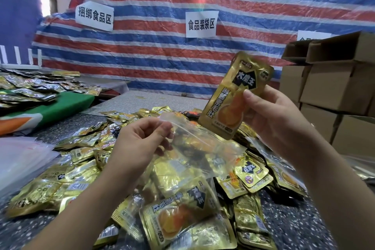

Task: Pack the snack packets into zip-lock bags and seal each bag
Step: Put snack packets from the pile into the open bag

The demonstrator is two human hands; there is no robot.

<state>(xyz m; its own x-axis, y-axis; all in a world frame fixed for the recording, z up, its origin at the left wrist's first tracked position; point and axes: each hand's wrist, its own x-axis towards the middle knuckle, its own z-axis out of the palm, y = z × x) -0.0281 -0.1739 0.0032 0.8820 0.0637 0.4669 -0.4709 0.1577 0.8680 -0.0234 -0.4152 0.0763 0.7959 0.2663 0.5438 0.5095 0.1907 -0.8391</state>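
Tabletop (pixel 142 98): speckled, heaped with gold snack packets (pixel 182 219). Zip-lock bag (pixel 194 148): clear, above that heap, left hand (pixel 140 140) pinching its mouth edge, apparently to keep it open. Single packet (pixel 235 95): upright just above the bag's mouth, right hand (pixel 272 115) grip closed on its edge, seemingly poised for insertion.

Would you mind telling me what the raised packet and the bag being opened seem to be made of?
Gold packet in the right hand: likely metallised foil laminate, glossy, with crinkled reflections. Zip-lock bag pinched by the left hand: thin clear plastic film; the packets behind show through it.
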